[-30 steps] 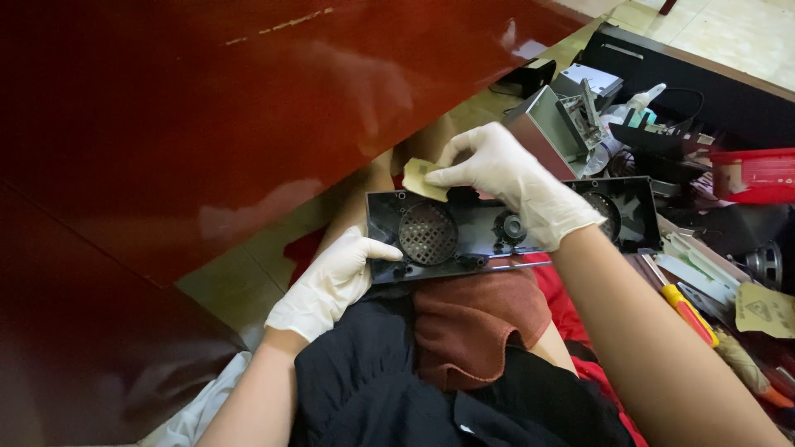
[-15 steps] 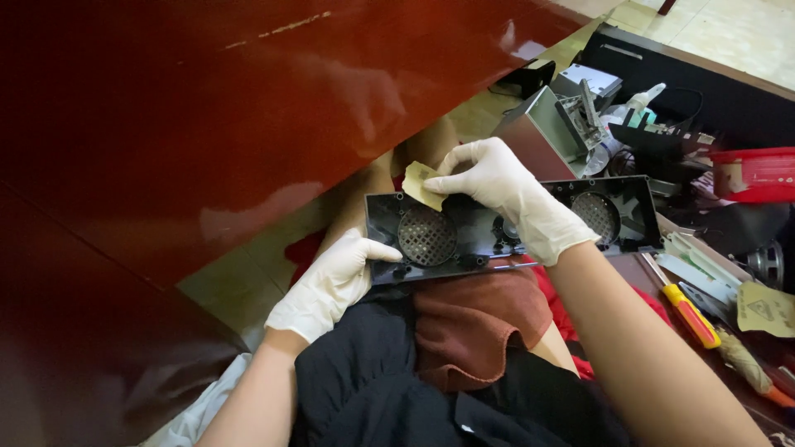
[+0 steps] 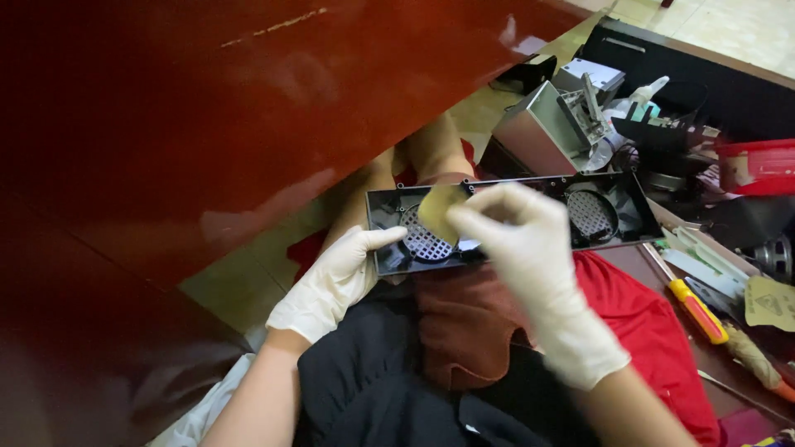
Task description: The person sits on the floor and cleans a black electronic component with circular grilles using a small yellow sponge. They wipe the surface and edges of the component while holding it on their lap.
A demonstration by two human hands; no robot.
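Clearly black, long panel with round mesh grilles.

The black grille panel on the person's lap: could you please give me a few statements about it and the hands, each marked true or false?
1. The left hand grips the black grille panel at its left end. True.
2. The right hand holds a screwdriver. False: it pinches a small tan disc; the orange-handled screwdriver lies aside.
3. Both hands wear white gloves. True.
4. The panel rests on a table. False: it is held above a brown cloth on the lap.
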